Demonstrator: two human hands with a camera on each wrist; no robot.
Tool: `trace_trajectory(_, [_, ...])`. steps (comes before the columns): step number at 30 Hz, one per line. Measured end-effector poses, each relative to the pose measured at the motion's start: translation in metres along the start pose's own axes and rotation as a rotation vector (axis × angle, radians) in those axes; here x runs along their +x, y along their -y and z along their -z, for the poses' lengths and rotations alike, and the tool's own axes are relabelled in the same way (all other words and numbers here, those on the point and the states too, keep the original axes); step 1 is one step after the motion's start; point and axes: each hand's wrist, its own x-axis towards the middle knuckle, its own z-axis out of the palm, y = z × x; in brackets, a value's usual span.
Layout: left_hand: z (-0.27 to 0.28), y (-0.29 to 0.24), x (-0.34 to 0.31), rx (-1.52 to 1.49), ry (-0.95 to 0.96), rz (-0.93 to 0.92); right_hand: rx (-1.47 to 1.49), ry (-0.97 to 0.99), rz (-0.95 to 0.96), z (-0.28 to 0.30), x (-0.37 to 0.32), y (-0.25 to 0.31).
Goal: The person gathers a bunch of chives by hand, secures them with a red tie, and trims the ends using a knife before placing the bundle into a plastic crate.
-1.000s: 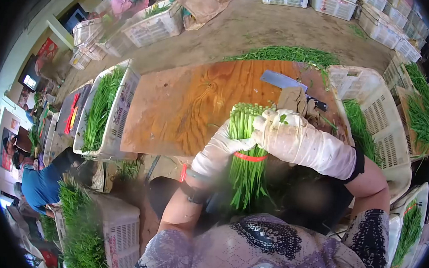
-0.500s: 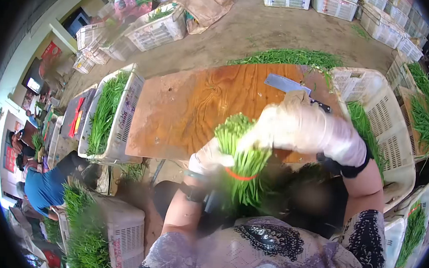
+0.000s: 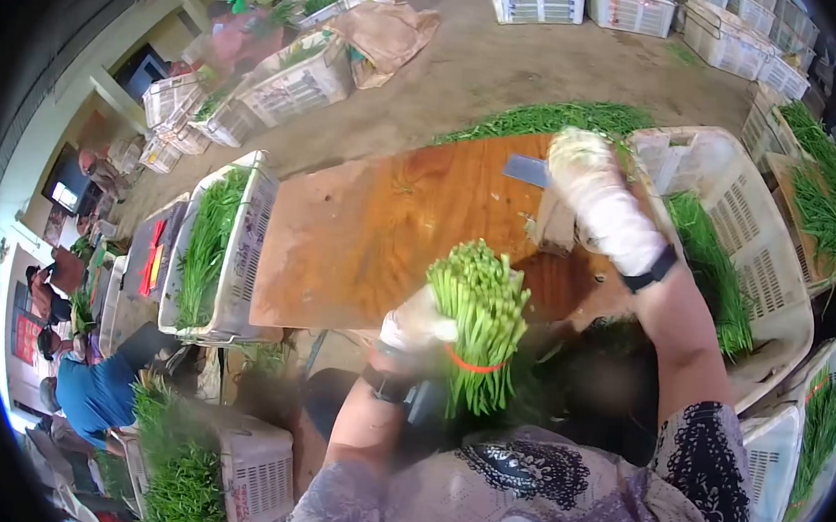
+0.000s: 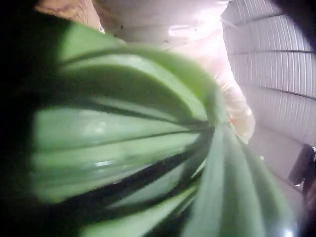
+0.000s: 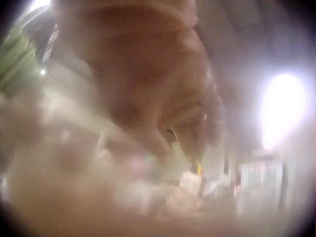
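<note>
My gloved left hand (image 3: 419,321) grips a thick bunch of green stalks (image 3: 478,299) from its left side. The pale cut ends face up, and a red band (image 3: 477,365) circles the bunch below the fingers. Its long flat leaves (image 4: 113,143) fill much of the left wrist view. My gloved right hand (image 3: 585,166) is stretched out over the far right of the wooden board, overlapping a cleaver (image 3: 525,170). Part of the blade shows left of this hand; the handle is hidden. In the right wrist view, its fingers (image 5: 190,140) hang loosely with a gap between them.
A brown cloth-like piece (image 3: 554,224) lies on the wooden board (image 3: 401,231). White crates of greens stand left (image 3: 258,216) and right (image 3: 774,223) of it. Greens are heaped on the floor (image 3: 554,120) behind. Another person (image 3: 94,389) bends at the left.
My right hand has left the bunch and moved forward and right to the cleaver. My left hand keeps hold of the bunch, now tilted with its cut ends toward the camera.
</note>
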Motion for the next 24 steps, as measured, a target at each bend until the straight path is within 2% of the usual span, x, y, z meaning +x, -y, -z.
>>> trace_trajectory(1, [0.006,-0.006,0.001,-0.040,-0.040,-0.052,0.135,-0.051,-0.185,0.002,-0.001,-0.013])
trace_trajectory(2, [0.014,-0.009,0.001,-0.085,-0.090,-0.109,0.377,-0.226,-0.102,0.020,-0.023,-0.006])
trace_trajectory(4, [0.019,-0.010,0.005,-0.133,-0.210,-0.232,1.324,0.074,0.026,0.029,-0.057,0.028])
trace_trajectory(5, [0.022,-0.018,0.014,-0.119,-0.252,-0.270,1.664,0.323,0.005,0.031,-0.075,0.045])
trace_trajectory(6, [0.024,-0.026,0.022,-0.106,-0.292,-0.308,1.407,0.305,0.075,0.001,-0.090,0.057])
trace_trajectory(7, [0.026,-0.033,0.031,-0.122,-0.274,-0.327,1.561,0.284,0.141,-0.017,-0.098,0.072])
trace_trajectory(8, [0.027,-0.037,0.038,-0.140,-0.262,-0.339,1.745,0.274,0.118,-0.014,-0.105,0.088])
trace_trajectory(9, [0.026,-0.038,0.041,-0.159,-0.250,-0.347,1.822,0.237,0.049,-0.024,-0.108,0.094])
trace_trajectory(12, [0.027,-0.036,0.049,0.073,-0.296,-0.465,2.004,0.174,-0.177,-0.023,-0.113,0.098])
trace_trajectory(13, [0.023,-0.046,0.045,0.172,-0.294,-0.402,2.058,0.164,-0.250,-0.018,-0.112,0.099])
trace_trajectory(16, [0.016,-0.034,0.022,0.271,-0.394,-0.371,2.067,0.139,-0.343,-0.009,-0.110,0.099])
trace_trajectory(17, [0.008,-0.027,0.019,0.272,-0.315,-0.388,2.126,0.130,-0.378,-0.001,-0.105,0.102])
trace_trajectory(20, [-0.010,-0.028,0.003,0.110,-0.230,-0.331,1.808,0.073,-0.147,0.005,-0.087,0.103])
trace_trajectory(24, [-0.014,-0.041,0.001,-0.054,-0.274,-0.361,1.634,0.144,-0.106,0.024,-0.071,0.110])
